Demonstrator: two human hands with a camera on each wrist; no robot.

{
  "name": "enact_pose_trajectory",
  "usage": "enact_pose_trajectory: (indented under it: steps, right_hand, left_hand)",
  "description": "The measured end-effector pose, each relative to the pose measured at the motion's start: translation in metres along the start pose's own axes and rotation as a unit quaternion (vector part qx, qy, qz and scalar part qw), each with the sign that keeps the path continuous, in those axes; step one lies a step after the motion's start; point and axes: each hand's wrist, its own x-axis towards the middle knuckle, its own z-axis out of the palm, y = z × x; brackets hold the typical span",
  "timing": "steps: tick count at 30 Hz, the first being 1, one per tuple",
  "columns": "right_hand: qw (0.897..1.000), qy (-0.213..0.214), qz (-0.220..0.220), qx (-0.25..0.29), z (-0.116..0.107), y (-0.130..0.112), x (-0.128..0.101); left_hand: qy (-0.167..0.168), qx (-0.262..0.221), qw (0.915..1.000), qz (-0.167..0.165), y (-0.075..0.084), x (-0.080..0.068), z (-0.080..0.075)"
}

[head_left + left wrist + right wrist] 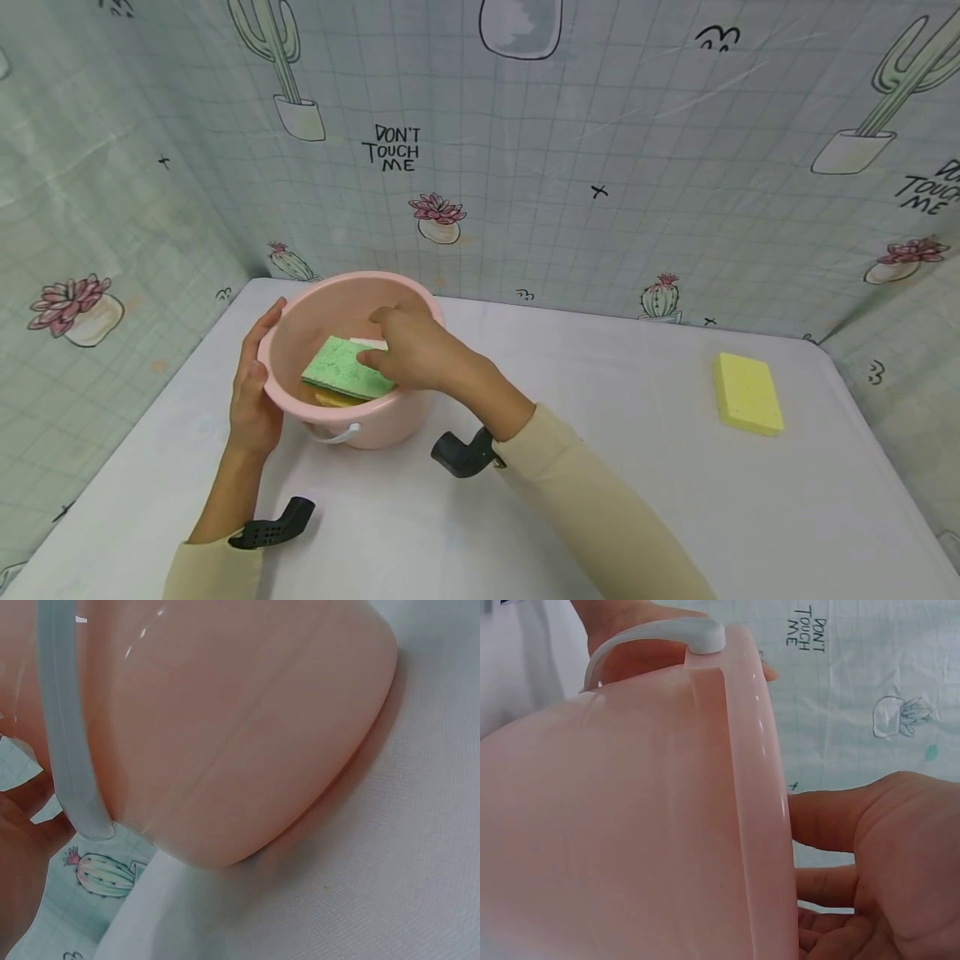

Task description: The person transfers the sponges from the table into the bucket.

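Note:
A pink bucket (401,425) stands upright at the left of the white table, its white handle (345,434) hanging down. My left hand (255,404) holds the bucket's left side, fingers along the outer wall up to the rim. My right hand (412,346) reaches over the right rim, thumb and forefinger spread apart. The thumb overlaps a green sponge (341,367) that lies tilted inside. Beneath that sponge shows a yellow-orange edge (335,399), and behind it a pale edge (367,342). The lower inside of the bucket is hidden.
A yellow sponge (747,394) lies flat at the table's far right. Black wrist mounts (273,527) sit on both forearms. A patterned cloth (525,167) hangs along the back and both sides of the table (600,383).

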Motion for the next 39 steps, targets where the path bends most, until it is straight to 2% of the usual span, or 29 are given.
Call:
enact_pose_trajectory:
  steps: [7,14,19,25,31,39]
  right_hand:
    - [0.993,0.048,-0.070,0.079,0.001,0.011,-0.001]
    - [0.987,0.078,-0.100,0.102,-0.002,0.015,-0.007]
    - [0.982,0.108,-0.097,0.117,-0.004,0.022,-0.019]
    - [0.971,0.172,-0.090,0.138,0.000,0.035,-0.038]
    - [0.962,0.220,-0.093,0.133,0.004,0.053,-0.057]
    - [0.954,0.271,-0.055,0.113,0.008,0.085,-0.080]
  left_hand:
    - [0.000,0.008,0.9999,0.007,-0.001,0.000,0.000]
    - [0.004,0.013,0.9999,0.005,0.000,0.001,0.001]
    - [0.001,0.017,0.9998,0.004,0.001,0.001,0.001]
    - [0.001,0.023,0.9997,0.003,0.001,0.000,0.000]
    - [0.000,0.021,0.9998,0.002,0.000,0.000,0.000]
    - [-0.001,0.004,1.0000,0.007,-0.001,0.000,0.000]
